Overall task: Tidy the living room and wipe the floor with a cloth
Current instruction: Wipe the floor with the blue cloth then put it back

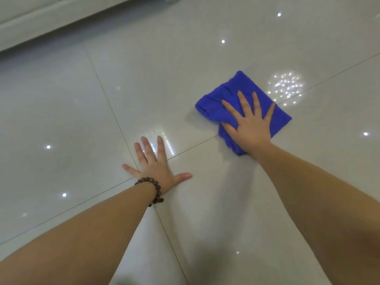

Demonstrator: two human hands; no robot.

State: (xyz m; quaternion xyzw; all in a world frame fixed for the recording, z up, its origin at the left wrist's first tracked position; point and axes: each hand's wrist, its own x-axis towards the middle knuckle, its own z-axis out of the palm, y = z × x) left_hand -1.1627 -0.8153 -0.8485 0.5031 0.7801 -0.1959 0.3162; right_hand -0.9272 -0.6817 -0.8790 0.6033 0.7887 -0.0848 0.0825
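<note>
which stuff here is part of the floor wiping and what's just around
Part of the job:
- blue cloth, pressed flat under the right hand
- tiled floor
- left hand, flat on the floor

Just around:
- bead bracelet on the left wrist
- pale furniture base, top left

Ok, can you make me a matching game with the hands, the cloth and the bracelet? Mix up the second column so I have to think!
Things:
1. cloth
2. left hand
3. right hand
4. bracelet

Clues:
A. flat on the bare floor, fingers spread
B. brown beads round the left wrist
C. blue, lying folded on the floor
D. pressing down on the cloth

Pairs: 1-C, 2-A, 3-D, 4-B
</note>
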